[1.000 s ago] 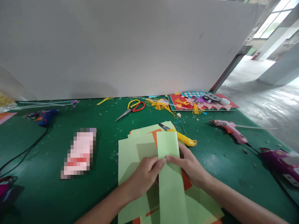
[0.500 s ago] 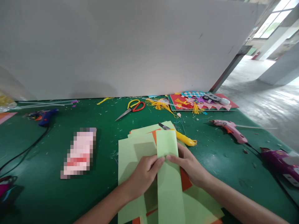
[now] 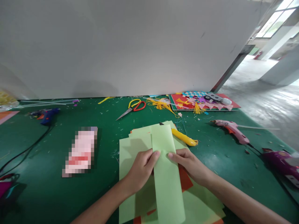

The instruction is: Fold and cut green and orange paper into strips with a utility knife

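Both my hands hold a long light green paper strip [image 3: 167, 180] above a stack of light green and orange sheets [image 3: 133, 152] on the green table. My left hand [image 3: 141, 169] pinches the strip's left edge with thumb and fingers. My right hand [image 3: 189, 165] pinches its right edge, fingers curled under it. The strip runs from near the stack's far edge down toward me. A yellow utility knife [image 3: 184, 139] lies just beyond my right hand, partly hidden by the paper.
Scissors with yellow and red handles [image 3: 132, 108] lie further back. A pink glue gun [image 3: 230, 129] and a purple one [image 3: 281, 161] are at right, a blue one [image 3: 46, 115] at left. A blurred pink packet [image 3: 80, 151] lies left. Craft pieces on a red board [image 3: 203, 101] sit by the white wall.
The green strip has shifted slightly left and away from me, covering the knife's blade tip. Both hands kept their pinch and moved a little with it.
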The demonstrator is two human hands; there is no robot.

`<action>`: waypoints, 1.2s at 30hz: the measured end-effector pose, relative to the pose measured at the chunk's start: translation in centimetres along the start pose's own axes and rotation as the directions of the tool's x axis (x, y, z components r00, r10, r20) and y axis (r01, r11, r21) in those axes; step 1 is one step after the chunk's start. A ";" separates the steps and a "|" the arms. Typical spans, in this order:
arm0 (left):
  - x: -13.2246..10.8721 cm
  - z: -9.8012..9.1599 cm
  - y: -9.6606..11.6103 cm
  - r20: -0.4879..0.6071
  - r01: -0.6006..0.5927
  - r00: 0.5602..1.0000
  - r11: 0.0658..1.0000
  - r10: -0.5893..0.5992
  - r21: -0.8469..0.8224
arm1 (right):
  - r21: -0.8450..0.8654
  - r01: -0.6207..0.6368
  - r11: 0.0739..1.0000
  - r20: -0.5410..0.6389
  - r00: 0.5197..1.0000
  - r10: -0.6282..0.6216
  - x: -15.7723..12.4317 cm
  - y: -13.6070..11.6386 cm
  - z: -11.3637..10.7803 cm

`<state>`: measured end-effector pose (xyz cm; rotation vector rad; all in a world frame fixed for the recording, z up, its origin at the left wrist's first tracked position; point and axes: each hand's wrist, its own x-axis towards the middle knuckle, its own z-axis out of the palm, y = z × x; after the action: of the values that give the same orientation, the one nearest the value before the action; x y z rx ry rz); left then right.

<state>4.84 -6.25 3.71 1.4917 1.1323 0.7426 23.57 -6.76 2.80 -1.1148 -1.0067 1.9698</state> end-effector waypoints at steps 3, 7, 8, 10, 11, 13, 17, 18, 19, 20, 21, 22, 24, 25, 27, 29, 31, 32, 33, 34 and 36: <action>0.1 0.0 -0.1 -0.010 0.022 1.000 1.000 -0.022 0.008 | -0.027 -0.002 1.000 -0.020 1.000 0.001 0.0 -0.1 0.0; 0.2 -0.2 -0.2 -0.041 0.010 0.999 0.999 -0.009 0.038 | -0.092 0.018 0.996 0.007 1.000 -0.017 -0.1 -0.4 -0.1; 0.2 -0.2 -0.2 -0.045 0.006 0.999 0.999 -0.004 0.045 | -0.099 0.025 0.995 0.019 1.000 -0.023 -0.1 -0.4 -0.1; 0.2 -0.2 -0.2 -0.048 0.007 0.999 0.999 -0.005 0.051 | -0.115 0.032 0.993 0.026 0.999 -0.030 -0.2 -0.5 -0.1; 0.2 -0.2 -0.2 -0.050 0.011 0.999 0.999 -0.008 0.050 | -0.131 0.033 0.991 0.026 0.999 -0.029 -0.1 -0.5 -0.2; 0.3 -0.3 -0.2 -0.062 0.019 0.998 0.999 -0.016 0.043 | -0.184 0.025 0.983 0.032 0.999 -0.020 -0.1 -0.5 -0.3; 0.2 -0.4 -0.2 -0.091 0.028 0.995 1.000 -0.026 0.014 | -0.286 0.029 0.958 0.039 0.999 -0.019 0.0 -0.6 -0.4; 0.2 -0.4 -0.2 -0.090 0.032 0.995 0.999 -0.031 0.008 | -0.291 0.036 0.956 0.042 0.999 -0.024 0.0 -0.6 -0.4; 0.2 -0.4 -0.1 -0.086 0.036 0.996 0.999 -0.035 0.005 | -0.291 0.043 0.956 0.046 0.998 -0.031 0.0 -0.6 -0.4; 0.2 -0.4 -0.1 -0.084 0.038 0.996 0.999 -0.038 0.004 | -0.293 0.048 0.955 0.047 0.998 -0.036 0.0 -0.6 -0.4; 0.2 -0.4 -0.1 -0.085 0.037 0.996 0.999 -0.037 0.004 | -0.305 0.048 0.951 0.043 0.998 -0.036 0.0 -0.5 -0.4; 0.2 -0.5 -0.1 -0.094 0.033 0.995 0.999 -0.033 0.005 | -0.324 0.041 0.945 0.039 0.999 -0.030 0.0 -0.4 -0.4; 0.2 -0.5 -0.1 -0.118 0.024 0.993 1.000 -0.022 0.014 | -0.363 0.016 0.932 0.045 0.999 0.000 0.0 -0.3 -0.4; 0.2 -0.5 -0.2 -0.129 0.022 0.991 1.000 -0.019 0.019 | -0.377 0.007 0.926 0.051 0.999 0.013 0.0 -0.2 -0.4; 0.2 -0.5 -0.3 -0.139 0.021 0.990 0.999 -0.017 0.027 | -0.387 0.007 0.922 0.056 0.998 0.015 0.0 -0.1 -0.5; 0.2 -0.5 -0.4 -0.129 0.020 0.991 1.000 -0.017 0.023 | -0.391 0.020 0.920 0.047 0.999 -0.002 0.0 0.0 -0.6; 0.2 -0.5 -0.4 -0.125 0.019 0.992 1.000 -0.017 0.016 | -0.403 0.020 0.915 0.065 0.998 0.007 0.0 0.0 -0.7; 0.2 -0.6 -0.4 -0.130 0.020 0.991 1.000 -0.018 0.013 | -0.412 0.016 0.911 0.091 0.996 0.023 0.0 0.0 -0.7; 0.2 -0.6 -0.3 -0.139 0.021 0.990 1.000 -0.020 0.010 | -0.421 0.012 0.907 0.116 0.992 0.041 0.0 0.1 -0.7; 0.2 -0.6 -0.3 -0.148 0.023 0.989 1.000 -0.023 0.004 | -0.428 0.009 0.904 0.137 0.989 0.055 0.0 0.1 -0.7; 0.1 -0.6 -0.2 -0.160 0.028 0.987 0.999 -0.030 -0.016 | -0.432 0.003 0.902 0.152 0.986 0.070 0.0 0.2 -0.7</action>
<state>4.24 -5.89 3.61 1.4207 1.2639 0.8604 24.17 -6.63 2.38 -1.2173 -1.5804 1.9401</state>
